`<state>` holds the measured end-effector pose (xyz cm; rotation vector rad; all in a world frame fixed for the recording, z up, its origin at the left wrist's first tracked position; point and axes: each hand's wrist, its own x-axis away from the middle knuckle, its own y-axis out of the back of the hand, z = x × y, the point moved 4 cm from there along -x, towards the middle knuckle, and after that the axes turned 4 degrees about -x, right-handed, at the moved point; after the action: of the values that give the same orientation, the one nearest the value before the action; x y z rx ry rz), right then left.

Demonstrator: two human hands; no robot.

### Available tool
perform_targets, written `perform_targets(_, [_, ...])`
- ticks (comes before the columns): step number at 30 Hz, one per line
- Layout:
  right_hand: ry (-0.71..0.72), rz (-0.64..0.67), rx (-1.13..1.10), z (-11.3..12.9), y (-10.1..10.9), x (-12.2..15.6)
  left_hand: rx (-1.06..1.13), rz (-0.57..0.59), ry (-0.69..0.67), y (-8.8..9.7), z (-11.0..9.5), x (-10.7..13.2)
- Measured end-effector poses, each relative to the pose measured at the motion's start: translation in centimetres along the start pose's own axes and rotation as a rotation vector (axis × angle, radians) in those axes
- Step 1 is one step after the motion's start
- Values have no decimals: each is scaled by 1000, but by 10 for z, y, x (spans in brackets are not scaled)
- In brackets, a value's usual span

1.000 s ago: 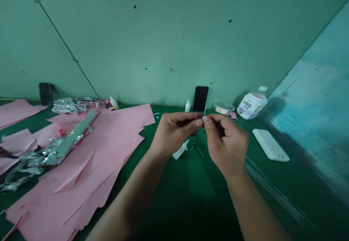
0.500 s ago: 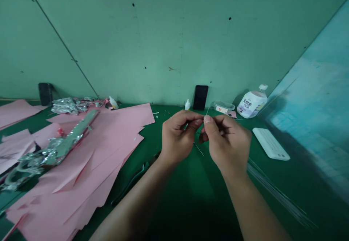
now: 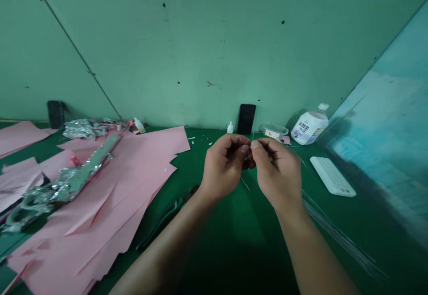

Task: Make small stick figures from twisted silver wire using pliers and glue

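Note:
My left hand (image 3: 224, 166) and my right hand (image 3: 277, 172) meet above the green mat (image 3: 214, 250), their fingertips pinched together. Both seem to grip a thin wire (image 3: 245, 184), whose end shows below the fingers; the fingers hide the pinched part. Under my left forearm lie green-handled pliers (image 3: 165, 218), not touched by the hand. A sheaf of fine wires (image 3: 341, 235) lies to the right of my right forearm.
Pink paper sheets (image 3: 100, 223) and a long foil strip (image 3: 80, 179) cover the left. Along the green wall (image 3: 200, 41) stand a black phone (image 3: 246, 119), a small glue bottle (image 3: 230, 128), a plastic tub (image 3: 274, 131) and a white bottle (image 3: 309, 127). A white flat device (image 3: 331, 176) lies right.
My hands have drawn closer, with the fingertips now meeting. My left hand has shifted right, and the upright wire end above the fingers no longer shows clearly.

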<state>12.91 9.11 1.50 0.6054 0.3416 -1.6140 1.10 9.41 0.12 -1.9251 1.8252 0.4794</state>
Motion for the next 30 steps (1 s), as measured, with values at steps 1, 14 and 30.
perform_targets(1, [-3, 5, 7, 0, 0, 0, 9, 6, 4, 0, 1, 0])
perform_targets(14, [22, -9, 118, -1, -1, 3, -8, -4, -165, 1, 5, -1])
perform_targets(30, [19, 159, -215, -12, 3, -5, -171, 18, -28, 16, -2, -9])
